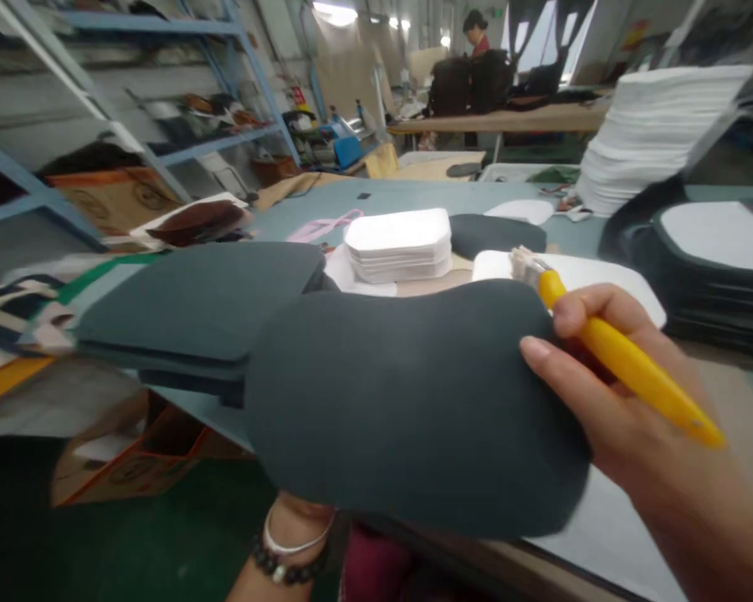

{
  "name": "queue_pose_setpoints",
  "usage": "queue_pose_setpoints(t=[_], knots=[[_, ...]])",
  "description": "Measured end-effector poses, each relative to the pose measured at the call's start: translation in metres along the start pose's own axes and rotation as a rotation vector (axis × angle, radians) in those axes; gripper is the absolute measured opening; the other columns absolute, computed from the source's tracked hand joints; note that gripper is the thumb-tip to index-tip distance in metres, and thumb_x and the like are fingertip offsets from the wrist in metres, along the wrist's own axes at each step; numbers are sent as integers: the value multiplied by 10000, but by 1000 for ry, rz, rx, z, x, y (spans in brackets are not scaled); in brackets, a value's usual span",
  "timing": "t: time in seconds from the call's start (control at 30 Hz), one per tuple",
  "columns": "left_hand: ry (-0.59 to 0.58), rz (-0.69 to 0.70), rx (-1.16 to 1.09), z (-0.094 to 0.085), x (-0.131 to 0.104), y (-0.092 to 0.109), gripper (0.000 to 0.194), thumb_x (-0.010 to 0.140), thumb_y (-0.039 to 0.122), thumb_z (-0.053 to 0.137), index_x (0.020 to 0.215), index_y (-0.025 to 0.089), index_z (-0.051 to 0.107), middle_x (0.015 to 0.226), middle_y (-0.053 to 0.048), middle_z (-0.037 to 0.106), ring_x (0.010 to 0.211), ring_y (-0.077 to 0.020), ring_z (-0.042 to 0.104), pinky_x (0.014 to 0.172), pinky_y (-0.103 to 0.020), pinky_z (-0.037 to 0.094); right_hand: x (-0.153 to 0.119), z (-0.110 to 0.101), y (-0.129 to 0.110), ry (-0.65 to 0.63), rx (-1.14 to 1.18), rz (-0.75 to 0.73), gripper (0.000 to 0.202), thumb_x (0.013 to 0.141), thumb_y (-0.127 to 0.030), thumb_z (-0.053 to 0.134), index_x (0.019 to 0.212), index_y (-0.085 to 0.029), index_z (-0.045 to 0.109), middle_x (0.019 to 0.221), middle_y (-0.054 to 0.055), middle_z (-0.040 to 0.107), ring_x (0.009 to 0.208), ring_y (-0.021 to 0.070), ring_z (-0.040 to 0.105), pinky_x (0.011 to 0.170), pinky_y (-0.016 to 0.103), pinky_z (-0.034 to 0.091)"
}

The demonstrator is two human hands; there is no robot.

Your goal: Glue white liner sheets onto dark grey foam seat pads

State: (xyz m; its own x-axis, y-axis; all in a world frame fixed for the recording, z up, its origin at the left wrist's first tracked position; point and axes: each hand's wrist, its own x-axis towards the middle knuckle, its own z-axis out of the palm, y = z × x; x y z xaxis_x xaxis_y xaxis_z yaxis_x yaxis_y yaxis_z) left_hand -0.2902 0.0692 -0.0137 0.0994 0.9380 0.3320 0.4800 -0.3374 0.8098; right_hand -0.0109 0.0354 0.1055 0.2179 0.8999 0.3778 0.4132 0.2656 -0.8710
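A dark grey-green curved panel (407, 410) is held up in front of me. My right hand (608, 376) grips a brush with a yellow handle (640, 368), its bristles pointing up and left, and the thumb lies at the panel's right edge. Under the panel's lower left edge is my left hand (304, 504); its fingers are hidden behind the panel, and bracelets circle the wrist. Behind the panel, a white rounded piece (602, 280) lies below the brush tip. A stack of white pieces (402, 242) sits beyond the panel's top edge.
Stacked dark panels (201, 301) lie at the left on the table (414, 192). More dark panels (715, 293) and a tall white stack (658, 134) stand at the right. A cardboard box (131, 464) is below left. A person (475, 35) is at the back.
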Motion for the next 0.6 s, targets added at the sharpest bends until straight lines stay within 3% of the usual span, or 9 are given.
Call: queue_pose_setpoints(t=[0.07, 0.17, 0.23, 0.3, 0.37, 0.43, 0.6], knots=[[-73, -75, -168, 9, -8, 2, 457, 1019, 490, 412, 876, 245, 770, 868, -78, 778, 889, -238, 741, 809, -382, 625, -23, -35, 19, 15, -123, 87, 258, 866, -395, 736, 948, -277, 522, 641, -56, 481, 446, 110, 433, 373, 232, 305], [-227, -437, -656, 34, -26, 13, 700, 1009, 676, 259, 918, 242, 800, 911, -97, 799, 857, -258, 773, 838, -434, 628, -65, -76, 46, 53, -334, 71, 237, 851, -391, 726, 891, -266, 528, 706, -36, 541, 478, 110, 480, 384, 224, 352], [-356, -726, -923, 51, -37, 20, 591, 928, 717, 479, 882, 234, 816, 877, -107, 804, 801, -303, 783, 814, -483, 635, -94, -95, 63, 51, -437, 55, 189, 878, -382, 680, 885, -263, 534, 768, -23, 573, 552, 119, 545, 451, 214, 429], [-463, -926, -973, 63, -44, 27, 385, 815, 557, 733, 830, 180, 813, 801, -119, 795, 707, -307, 774, 769, -460, 644, -121, -112, 79, 26, -518, 102, 150, 914, -373, 636, 920, -263, 535, 818, -15, 583, 643, 125, 598, 556, 204, 492], [-504, -1043, -929, 72, -44, 35, 265, 724, 364, 847, 859, 142, 799, 793, -112, 793, 682, -275, 766, 748, -396, 642, -143, -128, 94, 11, -573, 175, 151, 939, -384, 614, 955, -261, 527, 856, -10, 581, 706, 128, 621, 646, 203, 520], [-490, -1090, -889, 81, -34, 43, 339, 663, 283, 893, 949, 138, 780, 847, -93, 800, 716, -245, 764, 747, -340, 631, -157, -144, 109, 4, -583, 227, 188, 943, -415, 619, 964, -261, 513, 859, -12, 575, 695, 126, 619, 635, 204, 518], [-536, -906, -779, 106, 4, 52, 427, 664, 341, 902, 1004, 155, 722, 802, -43, 771, 710, -199, 729, 732, -299, 605, -158, -166, 143, 62, -607, 363, 235, 949, -469, 606, 965, -266, 490, 769, -36, 529, 550, 121, 533, 517, 241, 452]])
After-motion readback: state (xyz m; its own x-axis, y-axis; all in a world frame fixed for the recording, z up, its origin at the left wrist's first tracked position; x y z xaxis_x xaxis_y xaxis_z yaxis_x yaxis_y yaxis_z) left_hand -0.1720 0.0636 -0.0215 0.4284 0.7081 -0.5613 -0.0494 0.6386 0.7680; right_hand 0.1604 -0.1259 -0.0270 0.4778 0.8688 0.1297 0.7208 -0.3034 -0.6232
